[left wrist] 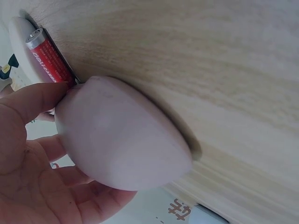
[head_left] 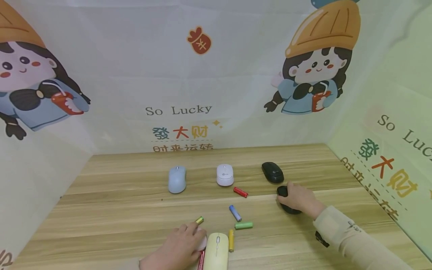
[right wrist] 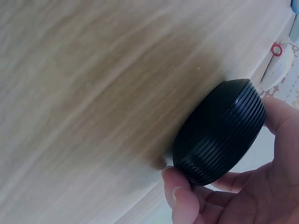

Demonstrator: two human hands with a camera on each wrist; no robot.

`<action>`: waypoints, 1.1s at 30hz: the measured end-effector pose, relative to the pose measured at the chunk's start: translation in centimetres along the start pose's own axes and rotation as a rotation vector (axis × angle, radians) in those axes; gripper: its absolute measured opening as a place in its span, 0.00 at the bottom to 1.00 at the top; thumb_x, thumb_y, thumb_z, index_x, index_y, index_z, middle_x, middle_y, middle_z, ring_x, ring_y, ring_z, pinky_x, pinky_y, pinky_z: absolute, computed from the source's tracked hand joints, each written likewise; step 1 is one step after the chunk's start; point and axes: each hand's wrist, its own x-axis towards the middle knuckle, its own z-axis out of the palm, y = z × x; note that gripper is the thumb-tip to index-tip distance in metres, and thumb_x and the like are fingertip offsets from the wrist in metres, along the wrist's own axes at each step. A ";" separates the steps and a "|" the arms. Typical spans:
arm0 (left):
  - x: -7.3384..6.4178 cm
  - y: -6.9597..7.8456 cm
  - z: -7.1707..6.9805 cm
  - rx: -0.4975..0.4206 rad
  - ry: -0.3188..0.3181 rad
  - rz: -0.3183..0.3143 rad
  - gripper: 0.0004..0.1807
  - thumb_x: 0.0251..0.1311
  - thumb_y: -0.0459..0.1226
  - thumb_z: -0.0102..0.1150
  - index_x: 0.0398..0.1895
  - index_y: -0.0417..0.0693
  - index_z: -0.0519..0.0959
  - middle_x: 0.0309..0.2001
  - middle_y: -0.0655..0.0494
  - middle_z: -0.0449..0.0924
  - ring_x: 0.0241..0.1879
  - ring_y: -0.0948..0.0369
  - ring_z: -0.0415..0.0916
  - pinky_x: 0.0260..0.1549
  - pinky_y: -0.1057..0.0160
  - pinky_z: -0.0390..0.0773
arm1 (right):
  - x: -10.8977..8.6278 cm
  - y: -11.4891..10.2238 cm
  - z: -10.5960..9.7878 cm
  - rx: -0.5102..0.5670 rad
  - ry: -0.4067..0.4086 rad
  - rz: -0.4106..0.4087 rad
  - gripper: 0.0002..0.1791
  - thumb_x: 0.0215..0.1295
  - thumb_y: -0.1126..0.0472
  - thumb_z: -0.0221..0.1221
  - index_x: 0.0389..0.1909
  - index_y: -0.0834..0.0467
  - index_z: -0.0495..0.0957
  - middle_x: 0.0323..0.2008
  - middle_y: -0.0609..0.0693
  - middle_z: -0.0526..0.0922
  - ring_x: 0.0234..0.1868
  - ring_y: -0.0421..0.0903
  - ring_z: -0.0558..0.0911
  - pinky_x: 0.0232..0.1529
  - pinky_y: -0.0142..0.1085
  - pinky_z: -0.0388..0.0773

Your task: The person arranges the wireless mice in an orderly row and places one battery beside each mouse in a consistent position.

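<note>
In the head view my left hand (head_left: 180,245) is at the front of the table, over a pale pink computer mouse (left wrist: 121,135). The left wrist view shows the thumb on one side of it and the fingers on the other. A red battery (left wrist: 51,60) lies right by the thumb, and a pale yellow mouse (head_left: 217,252) is just to the right. On the right side my right hand (head_left: 303,198) grips a black mouse (right wrist: 219,135) with ribbed sides, its thumb and fingers on opposite edges. The mouse is tilted, close over the wooden surface.
A light blue mouse (head_left: 177,180), a white mouse (head_left: 225,175) and another black mouse (head_left: 272,172) stand in a back row. Between them and the front lie a red battery (head_left: 240,192), a blue one (head_left: 235,213), a green one (head_left: 243,225) and a yellow one (head_left: 231,240).
</note>
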 end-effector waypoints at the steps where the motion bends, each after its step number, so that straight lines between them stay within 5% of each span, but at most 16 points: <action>1: 0.0 0.0 0.0 -0.002 -0.004 -0.002 0.16 0.45 0.39 0.60 0.41 0.47 0.75 0.40 0.50 0.73 0.32 0.56 0.72 0.23 0.61 0.72 | 0.0 0.0 0.0 -0.001 -0.002 0.001 0.36 0.57 0.46 0.55 0.51 0.75 0.64 0.36 0.69 0.77 0.28 0.53 0.75 0.25 0.43 0.74; 11: 0.0 -0.1 -0.1 -0.046 -0.061 -0.010 0.16 0.48 0.40 0.60 0.42 0.47 0.75 0.41 0.52 0.73 0.32 0.57 0.70 0.26 0.59 0.73 | -0.2 -0.1 -0.2 -0.005 -0.023 0.002 0.38 0.58 0.44 0.54 0.54 0.75 0.62 0.40 0.71 0.76 0.30 0.54 0.76 0.27 0.44 0.74; 16: 0.1 -0.1 -0.1 -0.050 -0.072 -0.010 0.17 0.48 0.40 0.60 0.43 0.47 0.75 0.40 0.52 0.73 0.32 0.58 0.70 0.26 0.59 0.73 | -0.4 0.2 -0.7 -0.007 -0.050 -0.014 0.45 0.60 0.38 0.51 0.59 0.75 0.59 0.50 0.74 0.72 0.41 0.64 0.78 0.35 0.50 0.76; 20: 0.1 0.0 -0.2 -0.053 -0.078 -0.014 0.17 0.48 0.40 0.60 0.43 0.47 0.75 0.40 0.52 0.72 0.32 0.57 0.70 0.27 0.58 0.73 | -1.0 -0.6 -1.8 -0.039 0.003 -0.032 0.44 0.61 0.38 0.49 0.60 0.74 0.60 0.52 0.72 0.72 0.43 0.66 0.77 0.33 0.51 0.76; 25: 0.0 -0.1 -0.2 -0.060 -0.064 -0.013 0.15 0.48 0.39 0.59 0.42 0.47 0.75 0.40 0.52 0.73 0.32 0.58 0.70 0.27 0.59 0.73 | -2.6 -3.9 -2.4 -0.059 0.081 -0.176 0.30 0.63 0.47 0.53 0.54 0.68 0.70 0.40 0.64 0.81 0.35 0.57 0.81 0.29 0.46 0.78; 33: 0.0 -0.1 -0.4 -0.048 -0.061 -0.019 0.15 0.49 0.39 0.59 0.42 0.47 0.76 0.39 0.53 0.72 0.30 0.59 0.68 0.27 0.60 0.73 | -6.4 -10.3 0.3 0.052 -0.031 -0.446 0.19 0.60 0.50 0.57 0.46 0.59 0.76 0.30 0.50 0.82 0.25 0.39 0.75 0.22 0.33 0.72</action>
